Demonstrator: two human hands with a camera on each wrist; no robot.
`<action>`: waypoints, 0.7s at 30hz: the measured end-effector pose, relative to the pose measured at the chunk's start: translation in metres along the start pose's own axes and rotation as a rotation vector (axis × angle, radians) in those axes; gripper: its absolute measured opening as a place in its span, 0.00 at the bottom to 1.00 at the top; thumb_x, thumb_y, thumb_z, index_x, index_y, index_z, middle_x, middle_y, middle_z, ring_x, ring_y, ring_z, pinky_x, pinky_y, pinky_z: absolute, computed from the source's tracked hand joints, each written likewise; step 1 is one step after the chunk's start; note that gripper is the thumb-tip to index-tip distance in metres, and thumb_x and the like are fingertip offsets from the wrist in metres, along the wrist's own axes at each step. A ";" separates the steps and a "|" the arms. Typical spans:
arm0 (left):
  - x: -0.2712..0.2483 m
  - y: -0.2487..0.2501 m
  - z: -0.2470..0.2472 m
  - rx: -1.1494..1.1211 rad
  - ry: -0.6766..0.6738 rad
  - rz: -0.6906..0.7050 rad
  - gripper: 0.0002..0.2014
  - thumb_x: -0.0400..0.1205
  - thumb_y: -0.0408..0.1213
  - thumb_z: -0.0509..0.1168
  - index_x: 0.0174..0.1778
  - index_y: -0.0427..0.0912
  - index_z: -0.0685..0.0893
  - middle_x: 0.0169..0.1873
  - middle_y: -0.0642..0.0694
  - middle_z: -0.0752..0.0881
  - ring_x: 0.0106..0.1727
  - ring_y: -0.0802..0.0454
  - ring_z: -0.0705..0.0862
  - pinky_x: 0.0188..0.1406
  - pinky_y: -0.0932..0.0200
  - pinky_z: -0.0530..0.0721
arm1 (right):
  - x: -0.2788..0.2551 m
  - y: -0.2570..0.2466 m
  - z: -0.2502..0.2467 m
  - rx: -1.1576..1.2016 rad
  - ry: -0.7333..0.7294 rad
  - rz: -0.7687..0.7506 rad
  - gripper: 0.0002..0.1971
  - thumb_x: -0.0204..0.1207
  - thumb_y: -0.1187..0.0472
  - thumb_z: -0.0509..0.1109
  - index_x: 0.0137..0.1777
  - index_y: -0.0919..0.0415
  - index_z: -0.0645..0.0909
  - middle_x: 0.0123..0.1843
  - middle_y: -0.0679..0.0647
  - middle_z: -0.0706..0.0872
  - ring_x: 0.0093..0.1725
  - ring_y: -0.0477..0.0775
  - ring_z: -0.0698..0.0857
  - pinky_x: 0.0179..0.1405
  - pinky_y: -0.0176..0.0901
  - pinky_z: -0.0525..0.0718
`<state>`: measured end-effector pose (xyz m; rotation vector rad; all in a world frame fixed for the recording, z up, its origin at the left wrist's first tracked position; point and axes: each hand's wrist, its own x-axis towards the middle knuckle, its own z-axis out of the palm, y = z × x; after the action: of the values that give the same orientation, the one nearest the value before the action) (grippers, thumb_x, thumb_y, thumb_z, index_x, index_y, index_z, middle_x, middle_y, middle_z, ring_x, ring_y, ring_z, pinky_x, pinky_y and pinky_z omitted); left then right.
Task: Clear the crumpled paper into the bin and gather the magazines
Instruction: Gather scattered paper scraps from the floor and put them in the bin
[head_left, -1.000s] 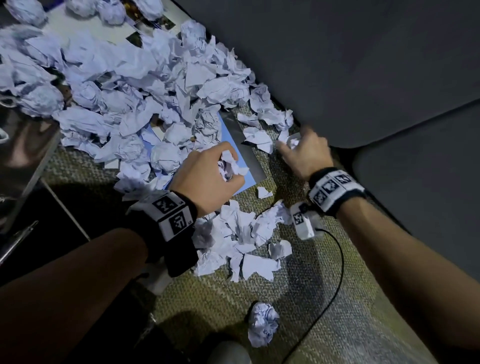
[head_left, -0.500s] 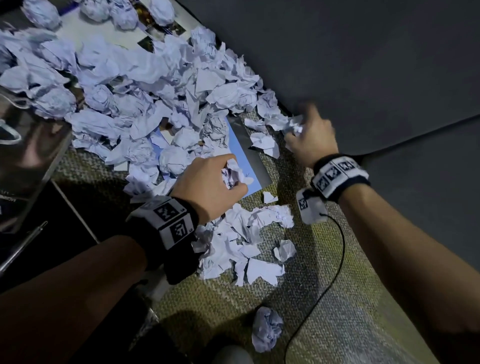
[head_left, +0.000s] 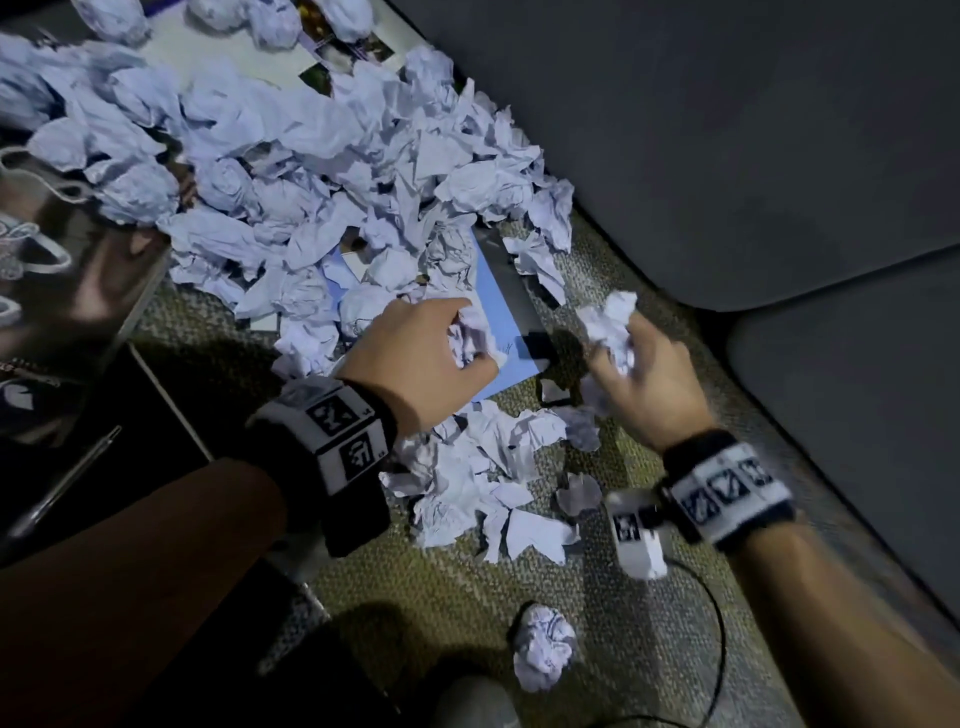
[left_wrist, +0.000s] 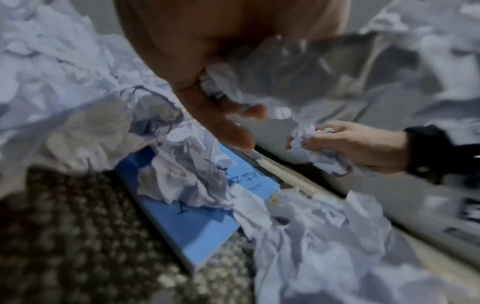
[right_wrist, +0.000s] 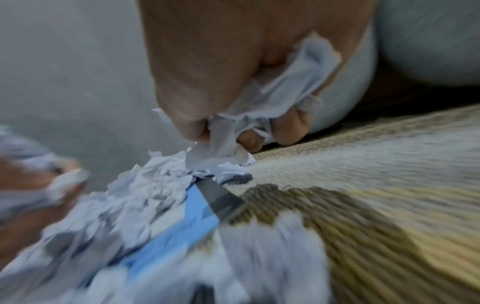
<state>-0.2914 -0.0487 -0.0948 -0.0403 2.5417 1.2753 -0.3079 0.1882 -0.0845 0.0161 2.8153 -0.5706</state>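
Basically early days: left hand (head_left: 415, 358) and right hand (head_left: 644, 379) each clutch a paper wad (head_left: 610, 325), but most crumpled paper (head_left: 291, 171) is on the carpet (head_left: 649, 613), burying the magazines (head_left: 498, 306); no bin in view, nothing gathered yet.

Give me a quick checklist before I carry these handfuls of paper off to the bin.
1. Right hand grips a wad of paper: ok.
2. Left hand grips a crumpled piece: ok.
3. Bin in view: not ok, no view shows it.
4. Blue magazine uncovered: not ok, the paper pile lies over most of it.
5. Loose ball near your feet picked up: not ok.
6. Wrist cable free of paper: ok.
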 end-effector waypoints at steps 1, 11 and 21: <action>-0.002 0.001 0.002 0.109 -0.059 0.009 0.11 0.74 0.50 0.67 0.49 0.51 0.81 0.40 0.48 0.84 0.41 0.46 0.80 0.43 0.56 0.80 | -0.020 0.004 0.005 -0.011 0.016 0.007 0.10 0.78 0.53 0.62 0.57 0.52 0.77 0.41 0.51 0.89 0.33 0.49 0.88 0.32 0.34 0.85; -0.038 0.005 0.049 0.967 -0.564 0.396 0.28 0.83 0.58 0.57 0.76 0.47 0.65 0.77 0.36 0.59 0.36 0.40 0.80 0.33 0.50 0.79 | -0.055 0.030 0.069 -0.061 0.124 -0.085 0.24 0.77 0.48 0.64 0.71 0.54 0.69 0.24 0.46 0.71 0.28 0.58 0.77 0.35 0.45 0.75; -0.050 -0.003 0.061 0.926 -0.434 0.321 0.24 0.82 0.55 0.61 0.69 0.49 0.65 0.71 0.39 0.63 0.39 0.39 0.85 0.29 0.52 0.74 | -0.050 0.022 0.076 -0.255 0.116 -0.004 0.34 0.72 0.27 0.59 0.71 0.48 0.63 0.65 0.57 0.69 0.51 0.63 0.81 0.60 0.62 0.80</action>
<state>-0.2275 -0.0083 -0.1179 0.7629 2.5263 0.0457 -0.2385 0.1811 -0.1472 -0.0057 2.9798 -0.2146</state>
